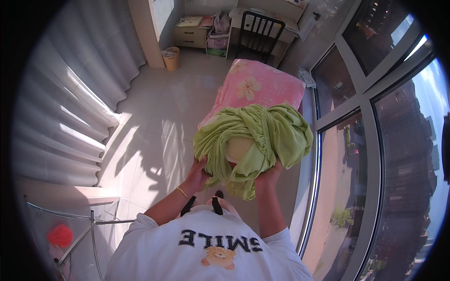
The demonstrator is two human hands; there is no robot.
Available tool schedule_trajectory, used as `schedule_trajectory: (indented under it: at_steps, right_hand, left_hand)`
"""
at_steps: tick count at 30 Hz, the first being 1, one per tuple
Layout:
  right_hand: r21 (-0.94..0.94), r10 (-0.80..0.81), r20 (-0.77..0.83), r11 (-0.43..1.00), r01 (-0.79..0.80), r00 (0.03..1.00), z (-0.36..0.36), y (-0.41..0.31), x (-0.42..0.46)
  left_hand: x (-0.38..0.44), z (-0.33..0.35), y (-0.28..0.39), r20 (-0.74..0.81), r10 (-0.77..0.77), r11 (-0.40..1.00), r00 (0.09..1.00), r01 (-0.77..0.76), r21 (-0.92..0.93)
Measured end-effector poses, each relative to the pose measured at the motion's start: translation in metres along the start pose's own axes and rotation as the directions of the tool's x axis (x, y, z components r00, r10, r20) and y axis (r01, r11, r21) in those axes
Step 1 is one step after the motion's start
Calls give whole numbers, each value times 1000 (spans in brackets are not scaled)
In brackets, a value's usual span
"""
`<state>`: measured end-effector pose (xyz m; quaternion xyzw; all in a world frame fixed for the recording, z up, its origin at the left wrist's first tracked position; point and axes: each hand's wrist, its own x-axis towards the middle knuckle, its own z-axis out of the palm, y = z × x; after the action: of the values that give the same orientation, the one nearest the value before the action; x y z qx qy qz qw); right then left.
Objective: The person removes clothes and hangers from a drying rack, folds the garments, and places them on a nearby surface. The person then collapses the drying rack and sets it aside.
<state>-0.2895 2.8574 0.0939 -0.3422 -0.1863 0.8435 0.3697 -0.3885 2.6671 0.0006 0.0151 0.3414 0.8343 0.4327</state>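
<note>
A light green fitted sheet (281, 137) is bunched between my two hands, its gathered elastic edge running down the right part. My left hand (199, 172) grips the left side of the bundle. On the lower right, my right hand (270, 174) holds the cloth, with its fingers partly hidden beneath the folds. Through a gap in the middle shows a cream surface (239, 147) with a little red under it; I cannot tell what it is. Just beyond the bundle lies a pink quilt (269, 84) with large flowers, partly covered by the green cloth in this view.
Windows (342, 140) line the right side. Grey curtains (84, 91) hang on the left, above a metal drying rack (93, 228). At the far end are a black chair (260, 33), a desk (235, 23), a drawer cabinet (190, 37) and an orange wastebasket (172, 60). Tiled floor (165, 102) lies between.
</note>
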Motion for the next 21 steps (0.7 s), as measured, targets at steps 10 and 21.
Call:
schedule_trajectory:
  at_steps: [10, 21]
  right_hand:
    - [113, -388, 292, 922, 371, 874, 59, -91, 108]
    - [-547, -221, 170, 789, 278, 960, 30, -83, 387]
  left_hand:
    - [210, 105, 34, 371, 206, 973, 906, -150, -174]
    - [402, 25, 15, 101, 207, 310, 973, -163, 937]
